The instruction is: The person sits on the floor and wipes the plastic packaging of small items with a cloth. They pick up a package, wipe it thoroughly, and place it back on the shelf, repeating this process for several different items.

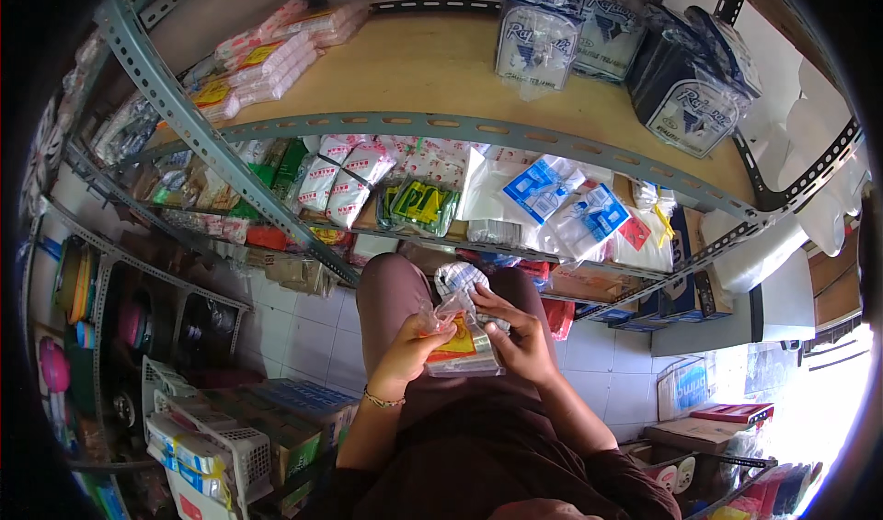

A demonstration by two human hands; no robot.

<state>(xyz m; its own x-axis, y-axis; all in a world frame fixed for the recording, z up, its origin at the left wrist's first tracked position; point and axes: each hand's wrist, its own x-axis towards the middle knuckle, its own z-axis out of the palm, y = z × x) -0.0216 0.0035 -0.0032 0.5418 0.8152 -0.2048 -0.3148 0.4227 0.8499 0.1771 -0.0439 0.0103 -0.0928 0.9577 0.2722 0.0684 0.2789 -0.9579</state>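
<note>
In front of my lap, my left hand pinches the upper left corner of a clear plastic packet. The packet has a yellow and red label and seems to hold pale, flat contents. A white and blue checked cloth is bunched in my right hand, with part of it showing under the fingers. That hand is at the packet's right edge, its thumb close to the plastic; whether it touches is unclear. My knees are behind both hands, towards the shelf.
A metal-framed shelf stands ahead, its upper board carrying dark blue packs and pink-white packets. Plastic bag bundles fill the level below. A white plastic basket and cardboard boxes stand left, a flat carton right.
</note>
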